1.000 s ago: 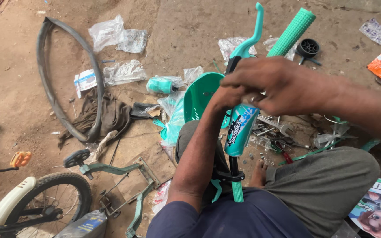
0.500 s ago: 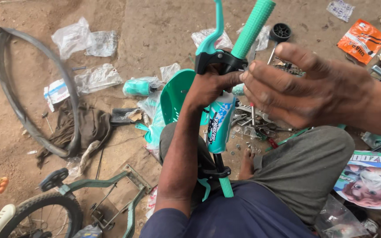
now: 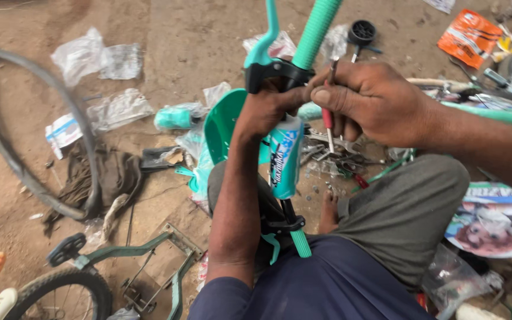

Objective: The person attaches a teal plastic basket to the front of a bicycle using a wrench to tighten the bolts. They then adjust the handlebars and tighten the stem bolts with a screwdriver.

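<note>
soft, even daylight, faint shadows, no glare; sharp centre, slight wide-angle stretch and blur at the edges

Orange foil packet (image 3: pixel 469 37) lying top right on the dirt floor. Teal-and-white printed pad wrapper (image 3: pixel 284 159) at centre, wrapped round the handlebar stem. Colourful glossy printed sheet (image 3: pixel 493 218) lower right. Clear crumpled plastic bags (image 3: pixel 99 59) scattered upper left.
</note>
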